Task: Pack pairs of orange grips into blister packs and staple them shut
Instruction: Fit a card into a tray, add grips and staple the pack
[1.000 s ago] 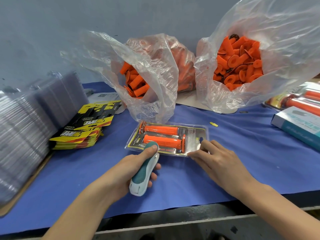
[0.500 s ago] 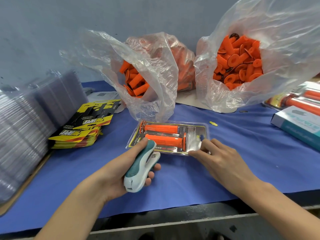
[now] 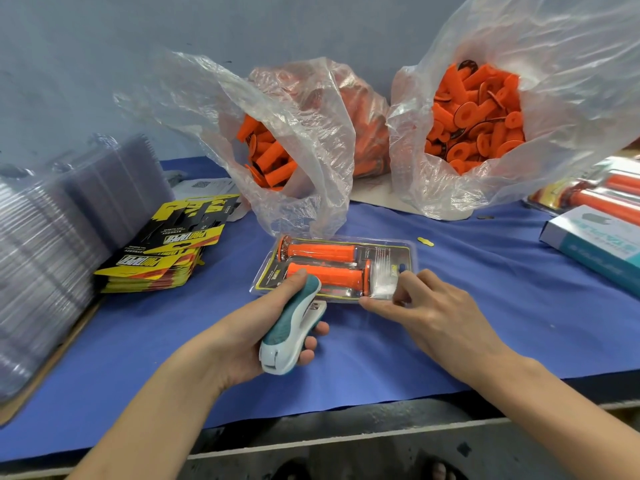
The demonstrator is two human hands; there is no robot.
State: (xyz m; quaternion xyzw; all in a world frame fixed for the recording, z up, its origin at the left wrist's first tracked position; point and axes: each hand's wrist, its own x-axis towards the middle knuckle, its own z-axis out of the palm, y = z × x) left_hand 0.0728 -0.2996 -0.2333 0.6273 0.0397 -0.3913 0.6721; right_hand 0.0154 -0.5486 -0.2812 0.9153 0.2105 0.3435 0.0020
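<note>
- Orange grips (image 3: 332, 276) lie as a pair in a clear pack (image 3: 388, 252) on the blue cloth (image 3: 502, 306), just near of the bags.
- Part of the pack's near left edge is covered by the stapler (image 3: 294, 327); whether the stapler's mouth has the rim between it cannot be told.
- At far left, a tall stack of clear blisters (image 3: 52, 237) is blurred and cut off by the frame.
- At far right, a teal box (image 3: 595, 237) and more filled packs (image 3: 606, 192) also run out of the picture.
- Loose grips in the left bag (image 3: 304, 140) and the right bag (image 3: 554, 98) show partly through crumpled plastic.
- Yellow cards (image 3: 166, 258) sit stacked left of the pack; their print is hard to read.
- Left hand (image 3: 249, 337) is wrapped round the stapler, thumb along the top toward the nose and fingers curled underneath.
- Right hand (image 3: 440, 317) has bent fingers and thumb on the pack's near right corner, pinching it against the cloth.
</note>
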